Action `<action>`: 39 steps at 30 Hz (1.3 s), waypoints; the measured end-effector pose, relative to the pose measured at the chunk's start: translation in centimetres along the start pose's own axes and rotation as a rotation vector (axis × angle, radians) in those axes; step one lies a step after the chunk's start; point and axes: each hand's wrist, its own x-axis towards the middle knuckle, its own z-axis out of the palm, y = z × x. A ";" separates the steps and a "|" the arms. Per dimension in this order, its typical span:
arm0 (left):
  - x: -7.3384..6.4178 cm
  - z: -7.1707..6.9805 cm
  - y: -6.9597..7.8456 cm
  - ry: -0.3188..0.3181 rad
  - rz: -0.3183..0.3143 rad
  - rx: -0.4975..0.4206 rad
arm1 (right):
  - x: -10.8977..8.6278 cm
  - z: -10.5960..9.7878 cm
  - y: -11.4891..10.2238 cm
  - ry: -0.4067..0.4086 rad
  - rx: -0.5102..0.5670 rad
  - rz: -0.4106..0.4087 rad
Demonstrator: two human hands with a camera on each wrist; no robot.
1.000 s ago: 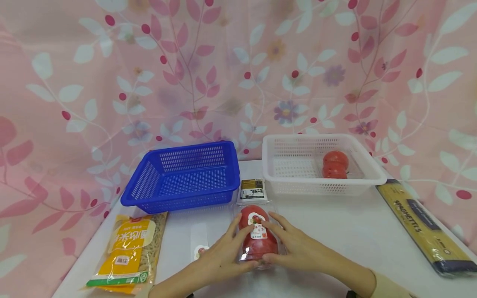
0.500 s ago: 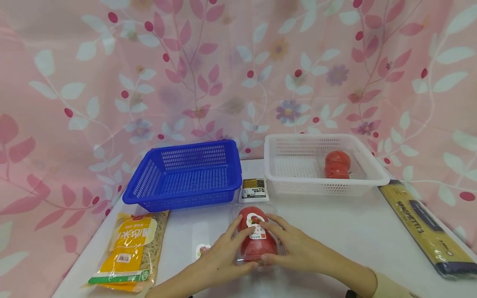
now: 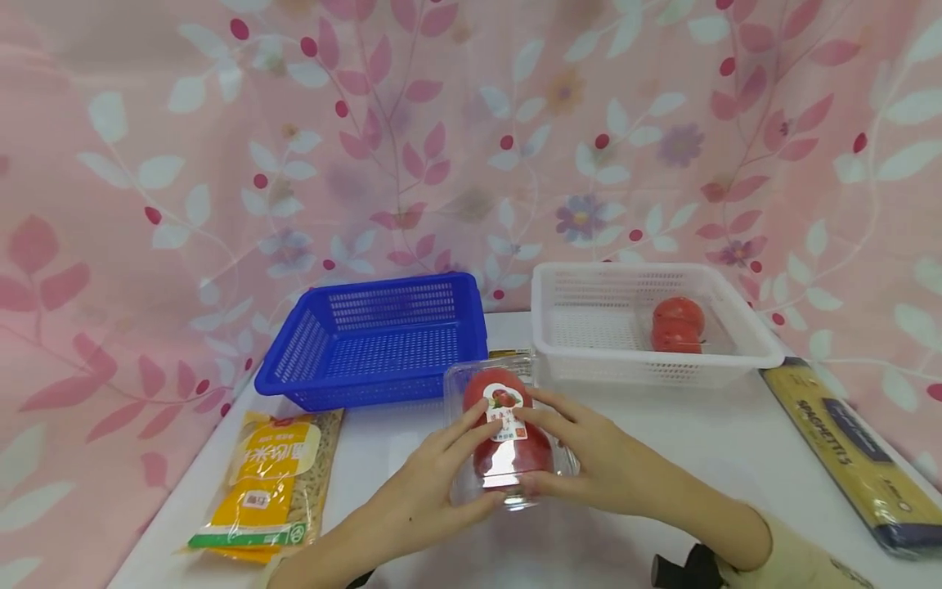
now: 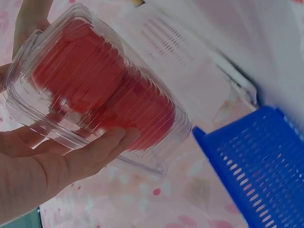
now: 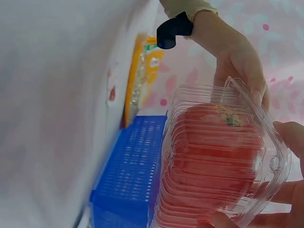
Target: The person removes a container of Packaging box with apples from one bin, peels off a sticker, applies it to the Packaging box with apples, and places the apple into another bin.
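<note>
A clear plastic clamshell of red tomatoes (image 3: 509, 462), with a white picture label on its lid, is held up off the table between both hands. My left hand (image 3: 430, 474) grips its left side, fingertips on the label and thumb at the near end. From the right side my right hand (image 3: 585, 450) holds it, fingers over the lid and thumb at the near edge. The left wrist view shows the ribbed underside of the clamshell (image 4: 104, 90) with the left fingers along its edge. In the right wrist view the clamshell (image 5: 213, 156) hangs in front of the blue basket.
Behind stand a blue basket (image 3: 368, 388) and a white basket (image 3: 589, 357) containing another tomato pack (image 3: 677, 327). A yellow pasta bag (image 3: 257, 491) lies left, a spaghetti pack (image 3: 846, 458) right. A small packet (image 3: 509, 354) is mostly hidden behind the clamshell.
Both hands have raised the clamshell from the table and slightly forward; it now covers most of the small packet behind. The head view has shifted a little.
</note>
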 end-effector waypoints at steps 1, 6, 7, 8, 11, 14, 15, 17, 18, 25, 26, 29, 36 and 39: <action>0.2 -0.3 0.0 0.013 0.010 0.002 | 0.3 -0.3 -0.1 0.003 -0.001 -0.008; 1.0 -1.7 -0.1 0.062 -0.001 0.026 | 1.9 -1.3 -0.4 0.001 0.009 -0.019; 1.1 -2.0 -0.1 0.068 -0.011 0.032 | 2.3 -1.4 -0.5 0.001 0.017 -0.019; 1.2 -2.2 -0.2 0.073 -0.022 0.040 | 2.6 -1.5 -0.5 0.005 0.018 -0.025; 1.6 -2.9 -0.5 0.098 -0.049 0.048 | 3.8 -1.8 -0.5 0.019 0.022 -0.058; 2.1 -3.4 -1.1 0.140 -0.093 0.057 | 5.4 -1.8 -0.5 0.026 0.008 -0.090; 2.3 -3.6 -1.4 0.155 -0.113 0.057 | 5.9 -1.8 -0.5 0.022 0.009 -0.093; 2.6 -3.9 -2.0 0.184 -0.151 0.053 | 7.2 -1.7 -0.5 0.009 0.015 -0.095; 2.7 -4.1 -2.4 0.197 -0.167 0.053 | 7.9 -1.7 -0.5 0.002 0.016 -0.091; 3.9 -5.8 -5.8 0.230 -0.223 0.062 | 12.4 -1.5 -0.3 -0.053 -0.001 -0.088; 4.1 -6.1 -6.4 0.232 -0.229 0.067 | 13.0 -1.4 -0.2 -0.064 -0.011 -0.089; 4.5 -6.8 -7.9 0.241 -0.239 0.067 | 14.8 -1.1 0.0 -0.088 -0.029 -0.090; 5.4 -8.0 -11.7 0.249 -0.226 0.096 | 18.6 -0.2 0.8 -0.128 -0.054 -0.118; 5.7 -8.2 -13.6 0.244 -0.220 0.077 | 20.1 0.5 1.2 -0.139 -0.065 -0.118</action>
